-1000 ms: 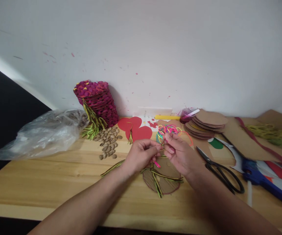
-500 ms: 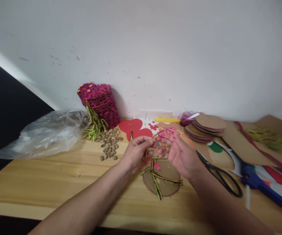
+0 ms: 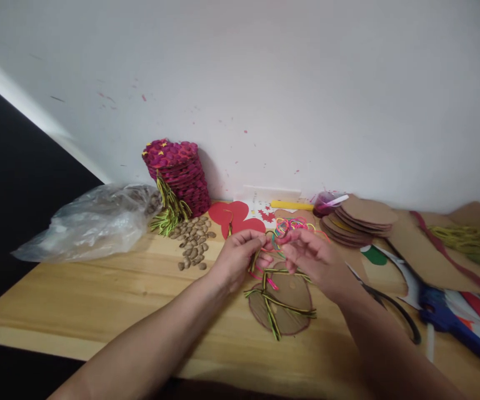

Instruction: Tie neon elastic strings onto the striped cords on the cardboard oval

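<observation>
— Near the middle of the table, what are both hands busy with?
— The left hand and right hand each pinch one end of a green-yellow cord, pulled up off the cardboard disc so it hangs clear.
— And the rubber bands?
— Piled just beyond the fingers, within reach. Scissors lie right; seeds and a plastic bag sit far left, out of the way.
</observation>
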A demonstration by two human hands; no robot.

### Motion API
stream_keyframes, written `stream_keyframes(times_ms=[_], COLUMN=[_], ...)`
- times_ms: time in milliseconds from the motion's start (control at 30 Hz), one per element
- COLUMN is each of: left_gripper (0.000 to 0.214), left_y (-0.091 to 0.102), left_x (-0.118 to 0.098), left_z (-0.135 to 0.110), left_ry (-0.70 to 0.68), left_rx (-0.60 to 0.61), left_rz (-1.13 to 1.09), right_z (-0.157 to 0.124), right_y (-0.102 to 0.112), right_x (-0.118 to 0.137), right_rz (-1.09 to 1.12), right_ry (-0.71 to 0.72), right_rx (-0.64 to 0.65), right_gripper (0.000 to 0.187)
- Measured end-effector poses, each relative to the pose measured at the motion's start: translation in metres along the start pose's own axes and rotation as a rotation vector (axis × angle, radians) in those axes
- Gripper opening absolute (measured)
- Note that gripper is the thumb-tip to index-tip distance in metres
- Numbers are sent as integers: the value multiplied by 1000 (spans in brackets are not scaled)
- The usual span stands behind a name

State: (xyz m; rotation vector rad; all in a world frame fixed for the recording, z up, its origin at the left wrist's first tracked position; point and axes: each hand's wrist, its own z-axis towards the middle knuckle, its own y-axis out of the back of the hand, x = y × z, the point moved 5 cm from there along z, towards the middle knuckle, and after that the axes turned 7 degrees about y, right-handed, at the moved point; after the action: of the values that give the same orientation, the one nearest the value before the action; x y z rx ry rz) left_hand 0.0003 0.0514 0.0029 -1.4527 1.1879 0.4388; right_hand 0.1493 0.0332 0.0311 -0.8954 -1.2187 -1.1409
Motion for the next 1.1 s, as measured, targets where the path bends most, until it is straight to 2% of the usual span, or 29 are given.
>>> stream_keyframes(times_ms=[167,233,333,533,600,733,833,933,1033,1100], left_gripper=[22,21,19,17,19,20,18,16,13,11], left_y=[1,2,3,4,2,-3,-4,-2,-1,0], left_x=[-2,-1,2,6,6,5,4,3,4,5], left_z=[2,2,3,4,2,-2,-4,-4,-3,-3], left_ry=[-17,-18,16,76,71,65,53,59,92,125], left_rx=[9,0,-19,-23,-11,22,0,-13,-6,16], left_rz=[-23,-11,27,81,116,220,295,337,334,294], right_z=[-3,-3,-1,5,7,7,7,7,7,7], right_y=[-9,-9,-2,18,20,12,11,13,13,11], right_x=[-1,0,5,5,0,-14,-15,-5,8,13], right_rz=[-308,-396,-450,-384,-375,-374,-463,-612,-735,-810], right_ry=[15,-5,-8,9,25,-38,-36,90,309,441], right_rx=[184,211,161,-86,-133,-11,1,-8,6,37], right_gripper=[11,14,24,29,30,31,24,16,7,7])
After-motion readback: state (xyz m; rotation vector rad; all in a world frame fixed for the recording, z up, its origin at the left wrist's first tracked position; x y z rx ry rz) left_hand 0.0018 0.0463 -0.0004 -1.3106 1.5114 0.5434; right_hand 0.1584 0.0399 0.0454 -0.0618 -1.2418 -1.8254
